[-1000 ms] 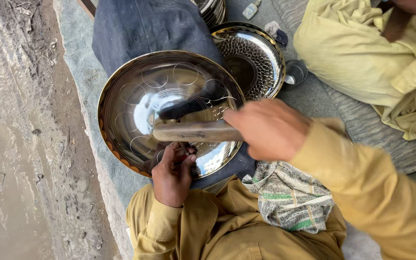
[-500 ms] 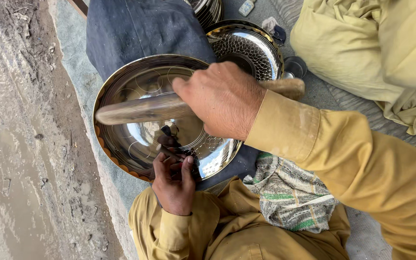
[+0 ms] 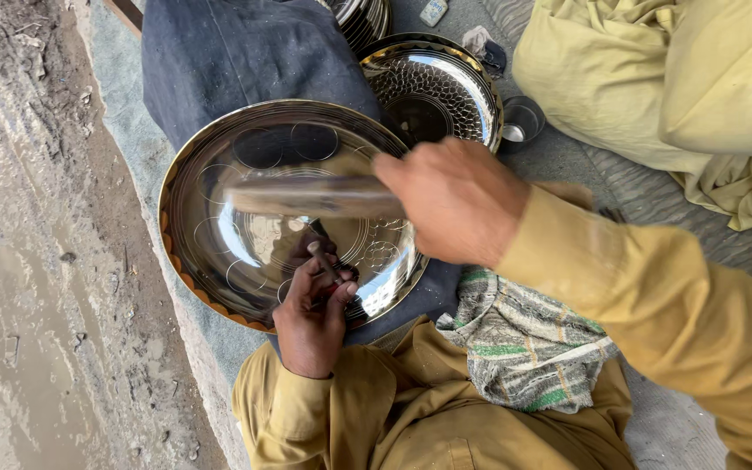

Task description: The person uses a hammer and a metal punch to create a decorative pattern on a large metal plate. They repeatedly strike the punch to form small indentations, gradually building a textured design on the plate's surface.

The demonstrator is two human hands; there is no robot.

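Observation:
A large shiny metal tray (image 3: 219, 174) with engraved circles rests on a dark blue cloth (image 3: 237, 61) over my lap. My left hand (image 3: 311, 322) pinches a small metal punch (image 3: 324, 261) upright against the tray's near part. My right hand (image 3: 454, 200) grips a wooden mallet (image 3: 306, 196), blurred by motion, which is held level above the tray and above the punch. Both sleeves are mustard yellow.
A second patterned metal tray (image 3: 433, 87) lies behind, with stacked trays (image 3: 363, 17) beyond it. A small metal cup (image 3: 520, 122) sits by it. Another person in yellow clothes (image 3: 654, 87) sits at right. A checked cloth (image 3: 524, 348) lies on my lap. Muddy ground (image 3: 36, 261) lies left.
The mallet swung down toward the punch, then rose again above it. My left hand stayed holding the punch on the tray. The view shifted slightly.

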